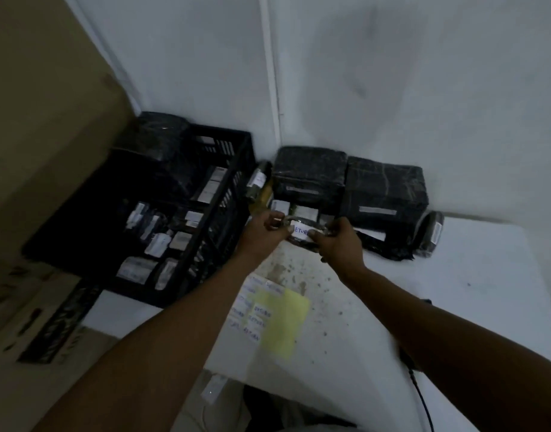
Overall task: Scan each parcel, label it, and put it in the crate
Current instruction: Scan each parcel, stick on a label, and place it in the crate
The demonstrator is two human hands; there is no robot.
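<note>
A small dark parcel with a white handwritten label sits between my two hands at the back of the white table. My left hand grips its left end. My right hand holds its right end, thumb pressing the label's edge. The black plastic crate stands just left of the hands, holding several labelled parcels. A yellow sheet with white handwritten labels along its left side lies on the table nearer to me.
Two large black wrapped boxes stand against the white wall behind the hands, with smaller parcels around them. A big cardboard box rises at the left. A black cable hangs at the table's near right.
</note>
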